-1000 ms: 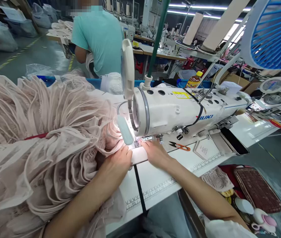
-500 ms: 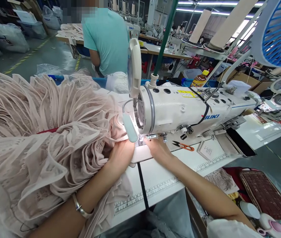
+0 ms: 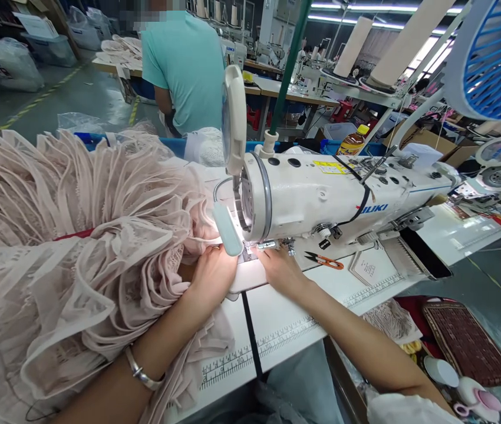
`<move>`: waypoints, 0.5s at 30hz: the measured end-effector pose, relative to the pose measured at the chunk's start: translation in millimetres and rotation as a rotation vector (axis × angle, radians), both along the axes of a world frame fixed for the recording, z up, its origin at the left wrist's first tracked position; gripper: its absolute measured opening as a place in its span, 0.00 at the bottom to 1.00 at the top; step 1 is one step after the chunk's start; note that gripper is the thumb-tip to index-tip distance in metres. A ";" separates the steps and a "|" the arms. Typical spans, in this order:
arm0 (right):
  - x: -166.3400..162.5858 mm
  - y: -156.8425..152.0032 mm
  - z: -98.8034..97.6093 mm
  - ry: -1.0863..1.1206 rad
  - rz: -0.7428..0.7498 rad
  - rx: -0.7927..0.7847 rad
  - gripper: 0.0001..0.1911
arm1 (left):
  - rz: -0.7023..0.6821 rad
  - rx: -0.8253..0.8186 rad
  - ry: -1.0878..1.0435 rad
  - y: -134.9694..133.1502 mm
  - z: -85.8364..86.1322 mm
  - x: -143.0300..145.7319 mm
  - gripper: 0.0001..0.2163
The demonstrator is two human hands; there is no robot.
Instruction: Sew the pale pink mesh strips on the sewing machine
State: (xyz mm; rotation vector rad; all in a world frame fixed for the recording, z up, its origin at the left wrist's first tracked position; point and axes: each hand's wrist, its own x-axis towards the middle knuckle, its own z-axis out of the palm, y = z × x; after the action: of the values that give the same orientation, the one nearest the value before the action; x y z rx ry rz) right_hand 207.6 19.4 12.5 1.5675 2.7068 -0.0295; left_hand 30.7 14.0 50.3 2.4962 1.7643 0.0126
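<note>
A white sewing machine (image 3: 303,194) stands before me, its needle area lit and partly covered by a pale green guard (image 3: 227,229). My left hand (image 3: 214,272) is closed at the left of the presser foot, on the edge of pale pink sheer fabric (image 3: 139,253); its fingertips are partly hidden by the guard. A narrow strip of that fabric runs from the pile to the hand. Right of the needle, my right hand (image 3: 280,270) has its fingers bent and pressed together near the metal foot. What lies under those fingertips is too small to make out.
Orange thread snips (image 3: 323,260) and a stack of white cards (image 3: 363,268) lie right of my hand. A ruler strip (image 3: 277,337) follows the table's front edge. A blue fan (image 3: 498,65) hangs upper right. A co-worker in a teal shirt (image 3: 184,70) sits beyond.
My left hand has shifted slightly left and down, and a fabric strip now shows above it. The right hand stays by the foot. The whole view has shifted slightly.
</note>
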 end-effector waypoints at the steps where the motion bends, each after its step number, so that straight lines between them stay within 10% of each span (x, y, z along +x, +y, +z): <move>1: 0.7 0.1 0.5 0.000 0.012 -0.004 0.28 | 0.011 -0.008 0.009 -0.7 2.0 0.8 0.12; 10: -2.3 0.6 8.9 0.065 0.019 -0.049 0.28 | -0.201 -0.271 0.016 -41.1 22.6 -30.5 0.02; 15: -4.1 1.0 7.6 0.042 0.008 -0.076 0.29 | -0.366 -0.381 0.006 -58.6 23.5 -47.4 0.20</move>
State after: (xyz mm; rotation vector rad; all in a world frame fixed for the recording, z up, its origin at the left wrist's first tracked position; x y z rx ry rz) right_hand 203.5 20.4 20.2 1.5527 2.7080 -0.1653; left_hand -16.7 -44.5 73.8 2.4798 1.1499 -0.3218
